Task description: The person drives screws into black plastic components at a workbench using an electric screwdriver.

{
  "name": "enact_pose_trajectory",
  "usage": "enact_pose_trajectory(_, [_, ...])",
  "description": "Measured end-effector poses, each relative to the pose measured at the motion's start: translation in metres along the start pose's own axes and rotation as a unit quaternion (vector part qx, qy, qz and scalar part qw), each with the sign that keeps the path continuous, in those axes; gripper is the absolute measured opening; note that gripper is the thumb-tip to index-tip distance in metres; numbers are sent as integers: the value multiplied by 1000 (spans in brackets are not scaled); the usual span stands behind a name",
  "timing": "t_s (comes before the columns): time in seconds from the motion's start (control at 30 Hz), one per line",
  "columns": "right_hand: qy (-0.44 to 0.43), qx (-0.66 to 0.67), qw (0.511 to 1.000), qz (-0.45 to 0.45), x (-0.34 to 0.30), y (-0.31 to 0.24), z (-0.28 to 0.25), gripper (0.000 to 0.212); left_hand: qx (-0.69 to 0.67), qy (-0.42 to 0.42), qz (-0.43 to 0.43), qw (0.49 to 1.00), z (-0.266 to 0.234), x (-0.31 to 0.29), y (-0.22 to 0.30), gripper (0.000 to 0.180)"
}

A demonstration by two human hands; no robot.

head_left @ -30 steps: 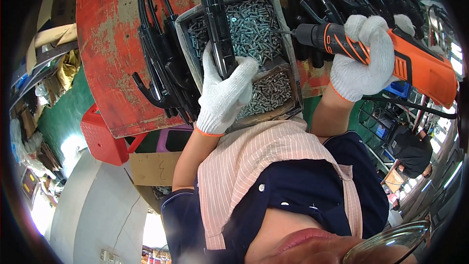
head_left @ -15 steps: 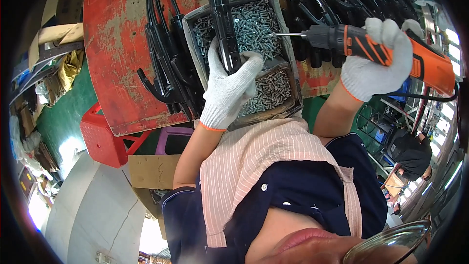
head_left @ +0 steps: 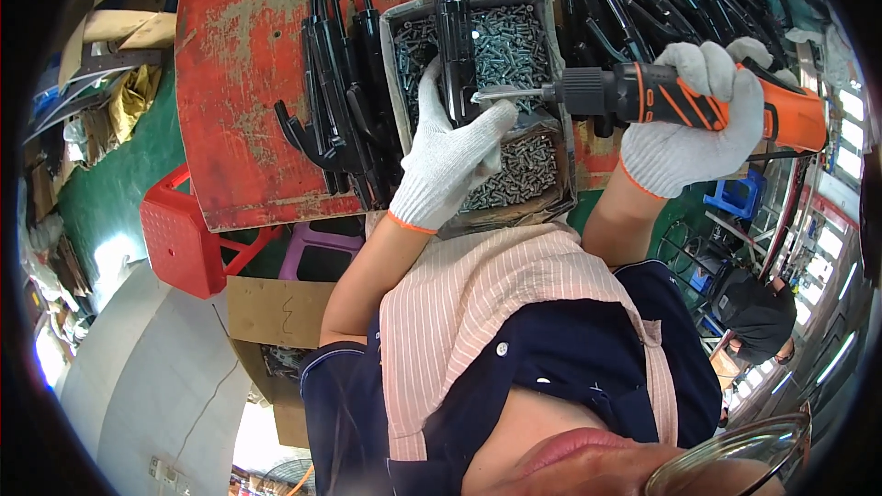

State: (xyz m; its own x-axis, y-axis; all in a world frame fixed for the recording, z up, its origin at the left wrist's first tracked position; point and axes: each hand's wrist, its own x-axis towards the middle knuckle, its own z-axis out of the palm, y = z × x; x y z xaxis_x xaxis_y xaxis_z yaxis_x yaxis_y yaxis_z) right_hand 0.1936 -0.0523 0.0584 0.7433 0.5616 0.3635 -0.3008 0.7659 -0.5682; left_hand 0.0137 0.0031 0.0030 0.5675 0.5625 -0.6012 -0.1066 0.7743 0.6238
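Note:
My left hand (head_left: 446, 161), in a white knit glove, grips the near end of a shiny black tube-shaped part (head_left: 451, 18). The tube stretches away from me over an open box (head_left: 392, 92) of screws. In my right hand (head_left: 689, 147), also gloved, is an orange and black electric screwdriver (head_left: 625, 94) with a cord. Its bit points left and meets the near end of the tube, by my left thumb; whether a screw sits on the tip I cannot make out. Silvery screws (head_left: 524, 46) fill the box's far part, and duller screws (head_left: 519, 165) its near part.
Black tubular parts with cables (head_left: 331, 101) lie left of the box on the worn red tabletop (head_left: 239, 64). A larger heap of black parts (head_left: 643, 0) lies at right. A red stool (head_left: 184, 243), a purple stool (head_left: 317, 243) and a cardboard carton (head_left: 276, 312) stand below the table edge.
The screwdriver has moved left, bringing its bit from over the screws to the tube's near end. The tube now points more straight away from me. The whole view has shifted slightly.

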Motion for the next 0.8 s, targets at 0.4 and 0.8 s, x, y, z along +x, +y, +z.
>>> enact_pose_trajectory(0.4, [-120,-101,988,10,-11,2,31,23,18,1,-19,1000,1,6,1,95])
enact_pose_trajectory(0.8, [-246,-96,951,162,-5,3,44,34,2,-9,-46,999,-6,3,-2,86])
